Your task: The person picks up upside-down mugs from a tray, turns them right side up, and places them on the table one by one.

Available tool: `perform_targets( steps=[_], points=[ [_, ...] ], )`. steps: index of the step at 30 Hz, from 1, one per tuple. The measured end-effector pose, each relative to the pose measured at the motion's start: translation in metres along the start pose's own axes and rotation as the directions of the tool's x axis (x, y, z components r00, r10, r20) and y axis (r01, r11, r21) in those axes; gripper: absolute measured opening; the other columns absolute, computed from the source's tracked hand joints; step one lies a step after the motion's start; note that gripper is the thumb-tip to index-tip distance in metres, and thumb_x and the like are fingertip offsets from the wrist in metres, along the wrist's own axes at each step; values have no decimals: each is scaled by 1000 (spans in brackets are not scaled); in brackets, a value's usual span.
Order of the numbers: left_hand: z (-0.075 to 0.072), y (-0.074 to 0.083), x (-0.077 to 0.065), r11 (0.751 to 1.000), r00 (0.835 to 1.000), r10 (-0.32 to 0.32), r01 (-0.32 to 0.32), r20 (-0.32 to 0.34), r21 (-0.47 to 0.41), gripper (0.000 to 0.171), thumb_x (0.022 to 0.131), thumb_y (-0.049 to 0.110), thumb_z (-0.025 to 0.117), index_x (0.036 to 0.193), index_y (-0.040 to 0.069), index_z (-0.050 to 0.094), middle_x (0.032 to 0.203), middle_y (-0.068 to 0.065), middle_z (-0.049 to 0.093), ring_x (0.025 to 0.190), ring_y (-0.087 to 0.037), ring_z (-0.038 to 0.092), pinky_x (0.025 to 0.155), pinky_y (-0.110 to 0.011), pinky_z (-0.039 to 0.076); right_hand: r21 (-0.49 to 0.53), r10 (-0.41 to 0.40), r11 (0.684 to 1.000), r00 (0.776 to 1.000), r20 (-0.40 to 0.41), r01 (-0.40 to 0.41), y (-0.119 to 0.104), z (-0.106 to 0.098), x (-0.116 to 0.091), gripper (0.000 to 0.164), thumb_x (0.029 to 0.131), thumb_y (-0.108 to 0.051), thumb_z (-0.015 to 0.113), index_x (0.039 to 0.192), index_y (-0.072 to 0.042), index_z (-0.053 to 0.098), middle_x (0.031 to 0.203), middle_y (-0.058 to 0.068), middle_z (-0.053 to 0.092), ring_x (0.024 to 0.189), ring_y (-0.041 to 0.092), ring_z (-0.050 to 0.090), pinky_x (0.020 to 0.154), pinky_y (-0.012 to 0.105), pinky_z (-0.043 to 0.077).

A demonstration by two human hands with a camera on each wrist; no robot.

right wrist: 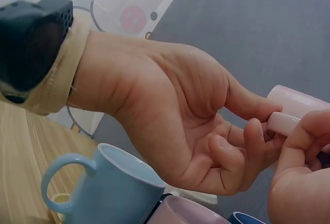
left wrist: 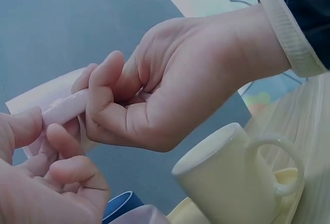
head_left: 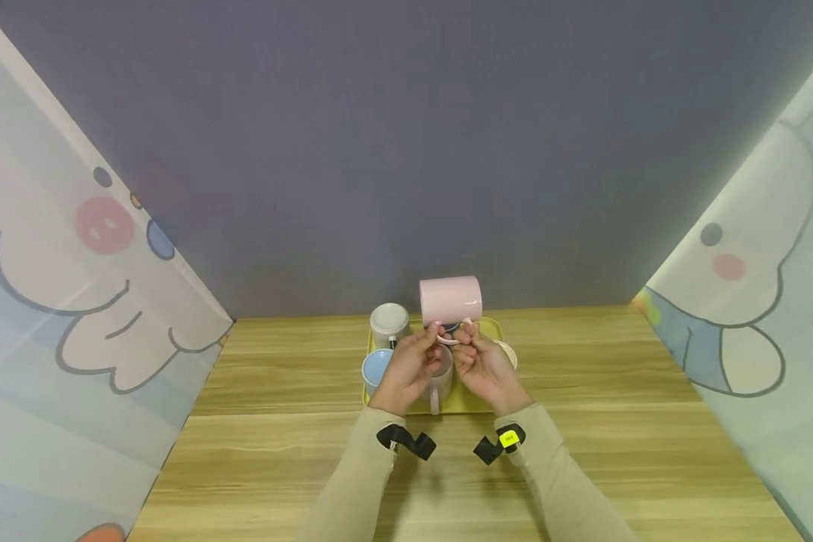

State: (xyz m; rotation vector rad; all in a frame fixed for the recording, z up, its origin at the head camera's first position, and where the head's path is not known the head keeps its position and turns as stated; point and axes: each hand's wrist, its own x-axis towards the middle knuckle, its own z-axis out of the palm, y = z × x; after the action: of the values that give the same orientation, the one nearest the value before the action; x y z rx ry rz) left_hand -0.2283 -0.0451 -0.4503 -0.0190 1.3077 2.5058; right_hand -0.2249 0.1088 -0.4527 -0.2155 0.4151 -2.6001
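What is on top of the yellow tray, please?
The yellow tray carries a white mug, light blue mug, dark blue mug, lower pink mug and cream mug. The left hand and right hand hide some of its surface.

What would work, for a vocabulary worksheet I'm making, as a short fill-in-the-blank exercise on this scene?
1. The left hand and right hand hold the pink mug by its ____.
2. The tray on the table is colored ____.
3. The light blue mug is nearer the person's ____ hand.

Missing words: handle; yellow; left.
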Motion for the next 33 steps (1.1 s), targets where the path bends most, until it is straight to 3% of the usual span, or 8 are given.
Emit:
perform_targets(
  steps=[7, 11, 13, 17, 20, 22, 28, 33],
  points=[
    [1, 1, 0, 1000, 1000, 25, -25, 10, -14, 22, 99, 24, 51, 84, 14, 64, 70, 9, 53, 55, 0, 38, 46, -15, 25, -55, -8, 998, 999, 36, 10, -4, 1, 0, 29, 105, -21, 28, 91, -10, 50, 81, -2, 55, 63, 2, 34, 57, 13, 29],
    [4, 5, -2, 999, 999, 46, -46, -7, -18, 22, 98, 26, 52, 84, 14, 64, 71, 9, 52, 55, -1, 35, 47, -14, 26, -303, -75, 952, 995, -70, 51, -5, 2, -1, 29, 104, -23, 35, 94, -9, 59, 85, -3, 58, 66, 3, 46, 60, 13, 37],
    [5, 8, -4, 998, 998, 66, -66, -8, -20, 21, 97, 26, 53, 85, 14, 63, 72, 8, 51, 56, -1, 35, 48, -14, 26, -500, -131, 865, 980, -148, 40, -5, 3, 0, 28, 102, -26, 40, 95, -10, 62, 82, -4, 58, 67, 4, 47, 60, 15, 41],
    [4, 16, -7, 992, 992, 127, -127, 8, -6, 20, 96, 28, 55, 85, 13, 63, 75, 7, 55, 57, -1, 35, 49, -14, 26, -839, -220, 541, 952, -213, -62, -10, 3, 0, 29, 101, -32, 46, 100, -8, 63, 75, -2, 54, 65, 7, 48, 59, 18, 43],
    [-2, 22, -8, 983, 984, 179, -179, 8, 40, 23, 96, 28, 55, 81, 13, 63, 75, 6, 57, 57, -2, 35, 49, -15, 25, -939, -291, 333, 937, -194, -91, -20, 1, -2, 33, 101, -32, 47, 107, -2, 61, 83, 2, 60, 64, 8, 50, 58, 19, 43],
    [-9, 26, -9, 971, 975, 223, -220, -14, 92, 25, 97, 26, 54, 78, 13, 63, 72, 7, 55, 56, -2, 35, 49, -15, 25, -955, -342, 282, 921, -189, -91, -30, -2, -4, 33, 101, -29, 48, 110, 0, 60, 88, 2, 62, 64, 7, 52, 57, 18, 44],
    [-35, 42, -12, 914, 924, 359, -319, -132, 250, 24, 98, 23, 54, 77, 13, 62, 68, 7, 55, 52, -3, 35, 50, -17, 25, -959, -421, 263, 883, -208, -100, -62, -26, -17, 28, 102, -24, 47, 113, 0, 57, 89, 0, 58, 70, 8, 51, 59, 19, 43],
    [-56, 54, -14, 877, 881, 425, -344, -208, 337, 24, 97, 24, 55, 79, 10, 62, 70, 5, 59, 52, -5, 38, 50, -18, 29, -958, -455, 149, 843, -287, -246, -79, -57, -29, 28, 102, -22, 45, 116, -1, 56, 88, 9, 56, 71, 15, 51, 62, 25, 45]
  ],
)
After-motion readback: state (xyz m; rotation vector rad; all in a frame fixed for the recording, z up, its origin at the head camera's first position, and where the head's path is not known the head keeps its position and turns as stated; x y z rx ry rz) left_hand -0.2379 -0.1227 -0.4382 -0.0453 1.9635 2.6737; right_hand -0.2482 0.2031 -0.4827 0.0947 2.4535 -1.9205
